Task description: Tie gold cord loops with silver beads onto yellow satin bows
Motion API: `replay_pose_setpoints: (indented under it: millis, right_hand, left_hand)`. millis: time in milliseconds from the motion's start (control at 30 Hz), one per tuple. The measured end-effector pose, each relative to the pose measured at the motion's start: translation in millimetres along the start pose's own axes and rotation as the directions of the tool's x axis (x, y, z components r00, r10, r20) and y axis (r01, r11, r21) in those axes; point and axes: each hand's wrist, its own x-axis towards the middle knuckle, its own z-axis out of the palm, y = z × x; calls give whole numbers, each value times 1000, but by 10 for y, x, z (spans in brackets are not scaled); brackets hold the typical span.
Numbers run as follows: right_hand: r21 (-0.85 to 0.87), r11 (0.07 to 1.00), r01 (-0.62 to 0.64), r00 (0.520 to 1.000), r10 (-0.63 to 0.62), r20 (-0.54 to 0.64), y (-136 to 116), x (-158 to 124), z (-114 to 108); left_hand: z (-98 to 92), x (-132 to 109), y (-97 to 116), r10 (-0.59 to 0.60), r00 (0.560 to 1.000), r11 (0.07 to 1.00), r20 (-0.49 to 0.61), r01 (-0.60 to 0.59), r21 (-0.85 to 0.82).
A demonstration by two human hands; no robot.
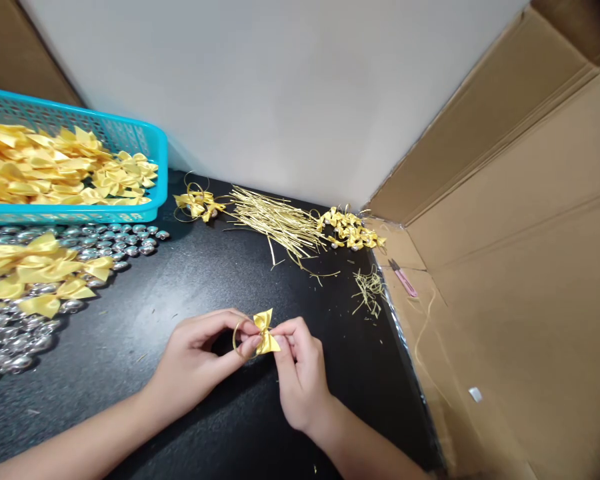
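Over the black table, a yellow ribbon bow [265, 331] is pinched between my two hands. My left hand [200, 347] closes thumb and forefinger on the bow's left side, where a thin gold cord loop [237, 339] curves out. On the other side, my right hand [300, 367] pinches the bow's right edge with thumb and forefinger. Beyond the hands lies a bundle of gold cord pieces [275, 220]. Finished-looking bows with loops [199, 202] rest at its left end, and a pile of small yellow bows [350, 229] at its right.
A turquoise basket [161, 167] of yellow bows stands at the back left. Before it lie many shiny silver beads [15, 333] with several bows [40, 270] on top. Cord scraps [369, 290] and pink thread snips [404, 279] are at right, beside a cardboard wall [520, 200].
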Motion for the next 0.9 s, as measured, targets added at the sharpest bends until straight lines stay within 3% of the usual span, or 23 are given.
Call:
replay_pose_setpoints:
  millis: [900]
  right_hand:
    - [-74, 997, 27, 998, -31, -47, -16, -43, 72]
  left_hand:
    - [-5, -16, 0, 164, 986, 971, 20, -165, 172]
